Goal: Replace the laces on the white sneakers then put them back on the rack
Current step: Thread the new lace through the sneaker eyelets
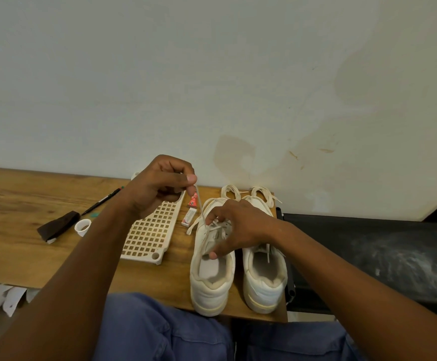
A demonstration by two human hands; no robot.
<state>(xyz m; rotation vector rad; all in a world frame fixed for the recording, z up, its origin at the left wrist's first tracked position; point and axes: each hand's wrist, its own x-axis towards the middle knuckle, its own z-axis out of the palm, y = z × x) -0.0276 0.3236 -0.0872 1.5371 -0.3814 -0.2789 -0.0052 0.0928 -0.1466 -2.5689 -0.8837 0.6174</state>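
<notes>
Two white sneakers stand side by side on the wooden table (17,199), heels toward me: the left sneaker (210,280) and the right sneaker (264,280). My left hand (157,186) is raised above the table and pinches a cream lace (200,207) that runs taut down to the left sneaker's eyelets. My right hand (238,227) rests over the left sneaker's tongue, fingers curled on its lacing, thumb at the collar. Two coiled cream laces (248,191) lie beyond the sneakers' toes by the wall.
A cream perforated rack panel (152,233) lies flat left of the sneakers. A small red-and-white tube and box (190,212) sit between them. Farther left are a pen (102,200), a dark brush (57,226) and a small white cup (82,226). A black surface (368,256) adjoins the table's right edge.
</notes>
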